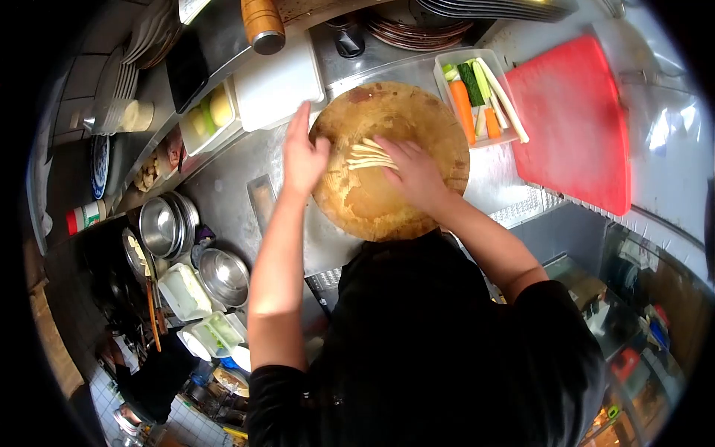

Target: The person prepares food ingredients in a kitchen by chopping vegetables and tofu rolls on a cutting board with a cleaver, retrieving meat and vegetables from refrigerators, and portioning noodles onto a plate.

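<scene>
On a round wooden chopping board point(380, 208) lies a small bundle of pale, thin vegetable strips point(369, 156); their exact kind is unclear. My right hand point(411, 173) is around the right end of the strips, thumb on the near side and fingers on the far side, slightly blurred. At the board's left edge, my left hand point(304, 158) is raised with its fingers stretched upward and the thumb apart, holding nothing. Some of its outline is smeared by motion.
Right of the board stand a plastic container point(441, 74) of cut vegetables and a red cutting board point(573, 127). A white board point(275, 86) lies at the back left. Metal bowls point(223, 277) stand at left. Another person point(153, 384) is at lower left.
</scene>
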Demonstrator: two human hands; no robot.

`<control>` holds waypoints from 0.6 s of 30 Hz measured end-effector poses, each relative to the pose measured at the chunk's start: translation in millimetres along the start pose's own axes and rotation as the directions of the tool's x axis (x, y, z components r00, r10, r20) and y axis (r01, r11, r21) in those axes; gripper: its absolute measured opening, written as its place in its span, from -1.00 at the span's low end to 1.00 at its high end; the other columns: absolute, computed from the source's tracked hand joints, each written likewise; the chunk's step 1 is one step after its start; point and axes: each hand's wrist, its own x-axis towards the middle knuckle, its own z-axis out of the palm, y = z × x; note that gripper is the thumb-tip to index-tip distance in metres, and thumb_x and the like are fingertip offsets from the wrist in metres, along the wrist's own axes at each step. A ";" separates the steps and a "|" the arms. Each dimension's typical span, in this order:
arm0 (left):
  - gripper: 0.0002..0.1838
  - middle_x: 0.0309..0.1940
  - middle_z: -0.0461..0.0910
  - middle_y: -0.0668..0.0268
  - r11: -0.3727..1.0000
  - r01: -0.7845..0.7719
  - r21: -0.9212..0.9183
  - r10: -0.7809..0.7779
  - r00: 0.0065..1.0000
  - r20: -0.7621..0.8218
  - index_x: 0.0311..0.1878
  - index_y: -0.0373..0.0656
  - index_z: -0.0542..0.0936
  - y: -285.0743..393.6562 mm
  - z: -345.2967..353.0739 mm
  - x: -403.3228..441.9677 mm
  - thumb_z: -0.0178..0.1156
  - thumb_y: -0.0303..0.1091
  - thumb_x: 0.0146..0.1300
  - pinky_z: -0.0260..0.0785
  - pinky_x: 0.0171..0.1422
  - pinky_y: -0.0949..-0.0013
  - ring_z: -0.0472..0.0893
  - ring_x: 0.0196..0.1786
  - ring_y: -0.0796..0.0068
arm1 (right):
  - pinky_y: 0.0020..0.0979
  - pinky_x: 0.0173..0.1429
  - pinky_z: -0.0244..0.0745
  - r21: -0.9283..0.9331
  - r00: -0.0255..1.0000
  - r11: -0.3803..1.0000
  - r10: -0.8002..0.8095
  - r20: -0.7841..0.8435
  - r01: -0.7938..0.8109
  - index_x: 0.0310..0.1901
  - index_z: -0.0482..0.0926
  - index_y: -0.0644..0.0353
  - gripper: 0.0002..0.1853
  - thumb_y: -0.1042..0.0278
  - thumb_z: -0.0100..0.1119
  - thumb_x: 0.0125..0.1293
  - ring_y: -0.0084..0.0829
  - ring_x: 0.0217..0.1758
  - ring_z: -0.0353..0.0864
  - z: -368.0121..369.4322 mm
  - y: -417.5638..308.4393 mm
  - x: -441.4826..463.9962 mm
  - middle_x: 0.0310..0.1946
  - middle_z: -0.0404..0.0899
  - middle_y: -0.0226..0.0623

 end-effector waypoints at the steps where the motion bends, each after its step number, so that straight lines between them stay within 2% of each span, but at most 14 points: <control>1: -0.14 0.50 0.22 -0.20 0.996 0.013 -0.083 -0.011 1.000 0.028 0.54 -0.31 0.19 3.4 10.4 -21.2 0.08 -0.60 0.06 0.05 0.67 0.18 0.19 0.58 -0.12 | -0.17 0.35 0.42 0.016 0.999 1.000 0.003 -0.041 -0.003 0.41 0.36 0.23 -0.34 0.44 0.30 0.26 0.02 0.27 0.51 11.9 7.6 -0.3 0.25 0.51 0.02; 2: -0.09 0.54 0.15 -0.20 0.986 0.030 -0.166 -0.021 0.998 0.053 0.58 -0.31 0.11 2.8 23.9 -42.1 0.07 -0.63 0.05 0.03 0.68 0.22 0.16 0.59 -0.12 | -0.15 0.35 0.41 0.031 0.997 1.000 0.005 -0.081 -0.002 0.41 0.37 0.23 -0.32 0.44 0.32 0.22 0.04 0.26 0.50 27.6 19.0 -1.0 0.24 0.52 0.03; 5: 0.04 0.60 -0.02 -0.19 0.985 0.095 -0.144 -0.080 0.991 0.107 0.64 -0.26 -0.16 9.4 51.3 -82.8 0.04 -0.69 0.05 -0.05 0.69 0.20 0.04 0.64 -0.11 | -0.13 0.38 0.38 0.108 0.986 0.993 0.054 -0.156 -0.038 0.40 0.38 0.24 -0.29 0.41 0.36 0.18 0.05 0.27 0.48 39.6 32.2 4.4 0.24 0.52 0.03; 6: 0.03 0.60 -0.03 -0.19 0.976 0.089 -0.199 -0.073 0.994 0.087 0.64 -0.27 -0.17 4.6 61.6 -90.6 0.03 -0.69 0.06 -0.07 0.69 0.20 0.02 0.65 -0.11 | -0.12 0.39 0.37 0.139 0.982 0.988 0.087 -0.169 -0.063 0.40 0.38 0.24 -0.28 0.40 0.37 0.18 0.05 0.28 0.48 41.1 33.1 1.3 0.24 0.52 0.02; 8: 0.02 0.60 -0.05 -0.19 0.948 0.057 -0.312 -0.048 0.998 0.037 0.63 -0.29 -0.20 -2.0 80.7 -93.9 0.01 -0.71 0.07 -0.09 0.70 0.20 -0.01 0.66 -0.10 | -0.12 0.41 0.35 0.134 0.988 0.991 0.024 -0.152 -0.004 0.40 0.38 0.24 -0.29 0.41 0.37 0.18 0.04 0.30 0.46 38.5 34.5 -2.4 0.24 0.51 0.01; 9: 0.01 0.63 -0.10 -0.13 0.922 0.068 -0.382 -0.058 0.998 0.038 0.64 -0.26 -0.22 5.5 83.7 -92.8 -0.06 -0.76 0.09 -0.16 0.71 0.22 -0.04 0.67 -0.01 | -0.12 0.42 0.34 0.129 0.990 0.991 -0.011 -0.144 0.030 0.39 0.39 0.24 -0.30 0.41 0.37 0.19 0.04 0.31 0.46 36.3 34.7 -3.3 0.25 0.51 0.01; 12: 0.01 0.63 -0.10 -0.12 0.965 0.053 -0.256 -0.043 0.998 0.047 0.64 -0.26 -0.21 23.0 80.2 -89.2 -0.05 -0.76 0.08 -0.11 0.70 0.21 -0.03 0.67 -0.04 | -0.13 0.44 0.34 0.060 0.988 0.990 -0.124 -0.091 0.130 0.37 0.41 0.25 -0.33 0.41 0.36 0.20 0.02 0.33 0.46 35.1 33.8 -6.2 0.26 0.51 -0.01; 16: 0.00 0.62 -0.04 -0.12 0.990 -0.039 -0.136 0.040 0.999 0.009 0.64 -0.24 -0.11 18.1 79.9 -86.0 -0.03 -0.77 0.07 -0.07 0.70 0.22 -0.01 0.66 -0.07 | -0.16 0.45 0.33 0.099 0.990 0.986 -0.129 -0.056 0.134 0.35 0.44 0.26 -0.36 0.43 0.35 0.21 0.01 0.36 0.43 31.1 34.1 -7.7 0.29 0.50 -0.02; 18: -0.04 0.62 -0.03 -0.09 0.989 -0.046 -0.139 0.055 0.996 0.065 0.62 -0.25 -0.02 20.4 72.6 -81.6 -0.01 -0.80 0.08 -0.08 0.71 0.20 -0.03 0.66 -0.05 | -0.16 0.46 0.33 0.139 0.990 0.980 -0.140 -0.015 0.141 0.35 0.44 0.27 -0.37 0.43 0.35 0.22 0.01 0.38 0.42 28.7 34.5 -10.1 0.29 0.50 -0.03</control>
